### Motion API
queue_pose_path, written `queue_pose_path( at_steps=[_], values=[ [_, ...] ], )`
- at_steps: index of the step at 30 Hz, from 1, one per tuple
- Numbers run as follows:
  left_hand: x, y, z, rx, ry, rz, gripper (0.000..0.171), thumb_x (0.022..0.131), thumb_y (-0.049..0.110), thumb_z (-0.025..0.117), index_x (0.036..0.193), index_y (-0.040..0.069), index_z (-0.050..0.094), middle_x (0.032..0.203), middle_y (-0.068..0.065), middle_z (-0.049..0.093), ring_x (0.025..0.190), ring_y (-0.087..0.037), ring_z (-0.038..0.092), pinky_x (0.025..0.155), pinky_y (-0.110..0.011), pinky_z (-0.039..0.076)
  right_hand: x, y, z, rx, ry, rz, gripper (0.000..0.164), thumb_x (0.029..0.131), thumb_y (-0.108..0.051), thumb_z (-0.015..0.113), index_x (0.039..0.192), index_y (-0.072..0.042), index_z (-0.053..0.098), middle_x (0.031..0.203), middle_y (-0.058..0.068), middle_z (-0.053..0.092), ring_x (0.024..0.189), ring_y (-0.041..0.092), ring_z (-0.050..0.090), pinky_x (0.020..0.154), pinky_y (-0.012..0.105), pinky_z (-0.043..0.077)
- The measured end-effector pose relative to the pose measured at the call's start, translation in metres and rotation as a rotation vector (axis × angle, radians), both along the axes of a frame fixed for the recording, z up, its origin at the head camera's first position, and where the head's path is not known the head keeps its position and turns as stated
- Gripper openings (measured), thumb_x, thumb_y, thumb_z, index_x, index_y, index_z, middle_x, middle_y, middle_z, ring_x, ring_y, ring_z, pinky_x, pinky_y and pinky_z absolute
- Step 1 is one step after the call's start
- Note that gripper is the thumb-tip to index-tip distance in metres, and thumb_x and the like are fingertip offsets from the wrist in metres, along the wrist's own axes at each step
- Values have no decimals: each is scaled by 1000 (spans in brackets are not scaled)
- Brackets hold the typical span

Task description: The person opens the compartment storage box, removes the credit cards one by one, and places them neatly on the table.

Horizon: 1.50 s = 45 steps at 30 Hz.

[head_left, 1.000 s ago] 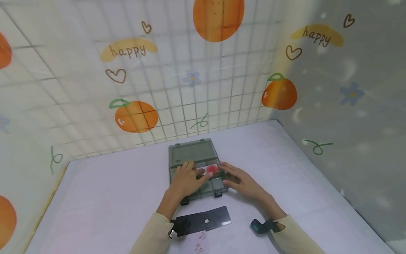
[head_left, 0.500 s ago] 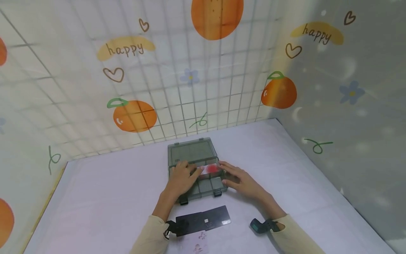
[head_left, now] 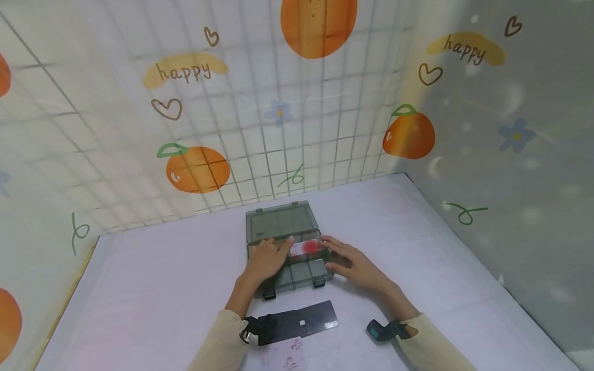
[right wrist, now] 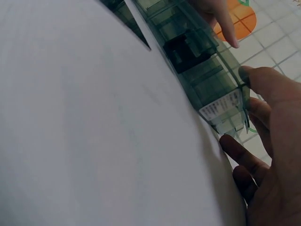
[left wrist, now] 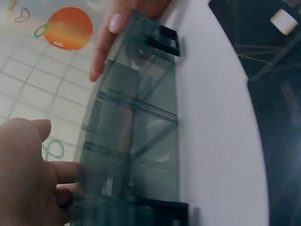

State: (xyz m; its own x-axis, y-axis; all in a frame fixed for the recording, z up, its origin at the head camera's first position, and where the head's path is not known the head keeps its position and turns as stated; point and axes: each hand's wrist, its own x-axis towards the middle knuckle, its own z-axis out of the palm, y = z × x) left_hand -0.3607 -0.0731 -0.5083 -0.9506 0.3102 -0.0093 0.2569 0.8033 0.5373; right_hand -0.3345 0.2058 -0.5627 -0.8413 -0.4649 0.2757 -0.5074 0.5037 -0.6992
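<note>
A translucent green compartment box [head_left: 301,275] lies on the table with its lid [head_left: 283,221] folded back. A white rectangular piece with a red round patch [head_left: 310,247] sits in the box's rear compartments; its exact kind is unclear. Over the box's left part is my left hand [head_left: 266,261], its thumb extended near the left end of that piece. My left fingertips are hidden in the head view. At the box's right side, my right hand [head_left: 357,265] touches the wall and rim with fingers and thumb spread apart. In the right wrist view, the box's label [right wrist: 221,104] shows beside the hand.
In front of the box lie black cards [head_left: 320,317], one marked VIP. A pale card with pink flowers [head_left: 290,354] lies nearer me, partly under their edge. A printed curtain [head_left: 250,103] stands behind the white table [head_left: 162,288].
My left thumb has come off the red-patched piece, and the left hand has shifted left, so more of the piece shows. My right hand stays at the box's right side.
</note>
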Motion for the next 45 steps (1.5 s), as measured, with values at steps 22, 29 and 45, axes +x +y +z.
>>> queue_pose_path(
  at_steps=[22,29,45],
  values=[
    [-7,4,10,340,-229,155,44,102,37,50,114,3,74,122,-13,68,123,-34,56,99,-53,46,0,1,-1,2,-8,-9,59,100,-41,61,153,-23,43,161,-12,29,147,23,28,113,61,26],
    [-2,6,5,348,-56,175,22,96,19,65,106,4,77,103,-10,74,100,-28,66,82,-44,55,0,0,-1,-9,-3,-2,60,99,-38,63,154,-24,42,161,-10,31,147,22,29,113,61,26],
    [-8,7,-3,383,8,253,16,92,22,74,91,7,80,88,-5,73,83,-21,63,68,-35,51,-1,1,-3,-2,-4,-9,60,99,-42,62,153,-25,43,161,-13,30,148,20,27,114,60,25]
  ],
)
